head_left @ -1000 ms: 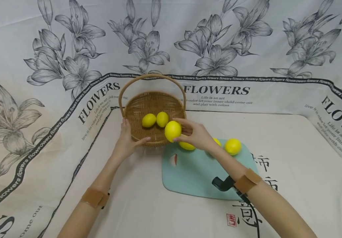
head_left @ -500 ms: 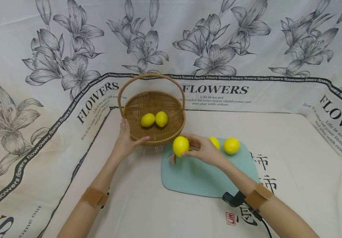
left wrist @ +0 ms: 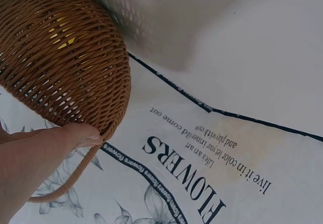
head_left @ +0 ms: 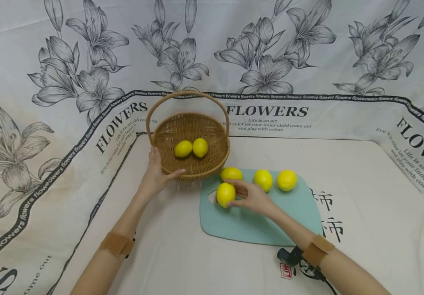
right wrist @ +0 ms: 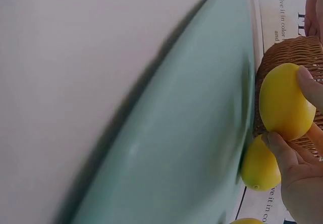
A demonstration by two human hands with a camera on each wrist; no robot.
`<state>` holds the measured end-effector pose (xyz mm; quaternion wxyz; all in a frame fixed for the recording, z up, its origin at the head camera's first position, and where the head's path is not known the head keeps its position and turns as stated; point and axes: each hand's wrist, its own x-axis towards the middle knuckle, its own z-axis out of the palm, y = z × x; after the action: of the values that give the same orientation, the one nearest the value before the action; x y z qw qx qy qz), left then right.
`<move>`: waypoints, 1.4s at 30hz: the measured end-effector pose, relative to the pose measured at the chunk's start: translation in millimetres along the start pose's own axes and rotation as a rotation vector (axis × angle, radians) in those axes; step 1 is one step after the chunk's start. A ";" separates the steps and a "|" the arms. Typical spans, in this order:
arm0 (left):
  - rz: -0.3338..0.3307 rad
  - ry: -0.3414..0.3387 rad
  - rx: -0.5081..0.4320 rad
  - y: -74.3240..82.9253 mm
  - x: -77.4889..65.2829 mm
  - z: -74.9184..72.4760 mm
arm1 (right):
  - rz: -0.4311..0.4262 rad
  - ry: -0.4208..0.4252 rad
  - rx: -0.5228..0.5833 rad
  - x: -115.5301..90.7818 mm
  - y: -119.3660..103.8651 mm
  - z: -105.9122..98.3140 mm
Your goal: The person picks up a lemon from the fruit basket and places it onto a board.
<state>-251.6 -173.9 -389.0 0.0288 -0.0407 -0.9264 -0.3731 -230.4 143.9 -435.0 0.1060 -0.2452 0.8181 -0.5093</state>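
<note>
A brown wicker basket with a hoop handle leans open toward me, two lemons lying inside. My left hand grips its left rim, thumb along the front edge; in the left wrist view a digit of that hand lies against the rim by the handle's base. My right hand pinches a yellow lemon between thumb and fingers over the left end of a pale green cutting board. In the right wrist view this lemon overlaps the basket behind it.
Three more lemons sit along the board's back edge: one left, one in the middle and one right. A flower-printed cloth hangs behind the table. A black wrist camera hangs beneath the right forearm.
My right hand has drawn its lemon from the basket's front right edge down toward me, over the board's left end. The left hand and the basket have stayed in place.
</note>
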 end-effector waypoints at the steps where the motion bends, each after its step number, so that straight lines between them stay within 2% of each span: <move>1: -0.001 0.000 0.000 0.0 0.0 0.1 | 0.005 0.004 -0.009 -0.4 0.6 0.6; 12: 0.000 0.003 -0.003 -0.1 -0.7 -0.4 | -0.050 0.039 -0.084 -4.5 9.0 7.7; 19: 0.001 0.000 -0.014 0.3 -1.2 0.0 | -0.008 0.053 -0.093 -6.1 10.2 7.0; 28: 0.004 0.000 -0.011 0.5 -1.2 -0.2 | -0.046 0.041 -0.090 -9.4 11.7 3.8; 42: -0.003 0.000 -0.009 0.3 -0.9 0.2 | -0.041 0.050 -0.102 -14.3 10.5 0.4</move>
<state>-250.7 -173.6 -389.0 0.0280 -0.0394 -0.9249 -0.3771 -221.0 154.6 -445.6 0.0624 -0.2540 0.8402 -0.4750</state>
